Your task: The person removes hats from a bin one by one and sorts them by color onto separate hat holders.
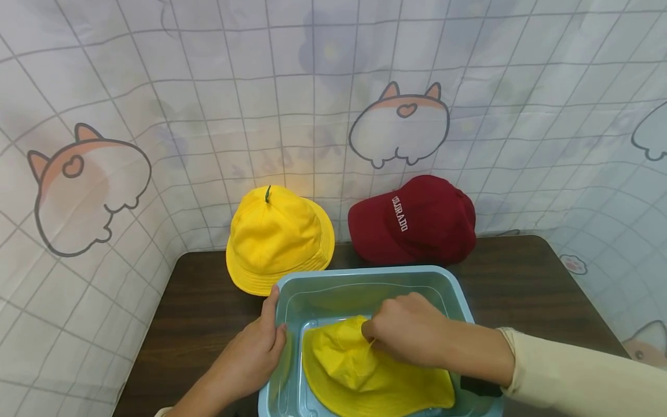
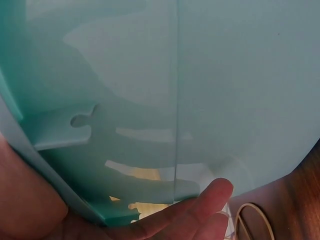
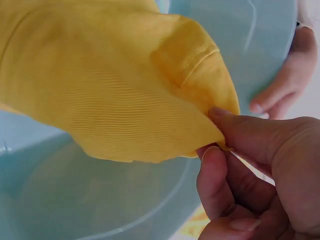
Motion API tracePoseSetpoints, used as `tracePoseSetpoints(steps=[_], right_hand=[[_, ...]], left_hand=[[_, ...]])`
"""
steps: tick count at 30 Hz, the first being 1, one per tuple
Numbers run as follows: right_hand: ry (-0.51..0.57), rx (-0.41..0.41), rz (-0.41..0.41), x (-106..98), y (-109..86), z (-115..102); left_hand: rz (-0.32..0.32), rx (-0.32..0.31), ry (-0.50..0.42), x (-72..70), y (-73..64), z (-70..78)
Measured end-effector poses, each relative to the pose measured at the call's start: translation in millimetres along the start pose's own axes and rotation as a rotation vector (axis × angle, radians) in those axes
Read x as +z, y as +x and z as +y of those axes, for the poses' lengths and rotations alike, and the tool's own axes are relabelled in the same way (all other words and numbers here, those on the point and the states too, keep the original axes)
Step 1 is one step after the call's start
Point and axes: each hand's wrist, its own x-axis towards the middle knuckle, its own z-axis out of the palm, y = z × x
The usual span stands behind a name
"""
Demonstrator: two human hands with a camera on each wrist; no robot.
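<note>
A yellow bucket hat [image 1: 349, 359] lies inside a light blue plastic basin [image 1: 365, 272]. My right hand [image 1: 409, 330] pinches the hat's brim edge between thumb and fingers; the right wrist view shows the stitched brim [image 3: 125, 110] hanging from that pinch. At the basin's left side, my left hand [image 1: 255, 353] grips the rim, its thumb over the top. From the left wrist view, the fingers [image 2: 200, 212] reach along the basin's outer wall [image 2: 240, 100].
Behind the basin stand another yellow hat [image 1: 276, 231] with a green sprout on top and a dark red cap [image 1: 417, 220] lettered COLORADO. All rest on a dark wood table [image 1: 177, 324]. A gridded white curtain [image 1: 292, 87] surrounds the back and sides.
</note>
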Motion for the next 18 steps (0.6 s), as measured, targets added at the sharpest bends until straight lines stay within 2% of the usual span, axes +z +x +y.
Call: tracePoseSetpoints(steps=[9, 18], right_hand=[[0.062, 0.009, 0.055, -27.1, -4.8, 1.9], [0.062, 0.001, 0.126, -54.8, -11.4, 9.4]], left_hand=[[-0.003, 0.003, 0.002, -0.4, 0.2, 0.0], [-0.029, -0.006, -0.016, -0.9, 1.0, 0.5]])
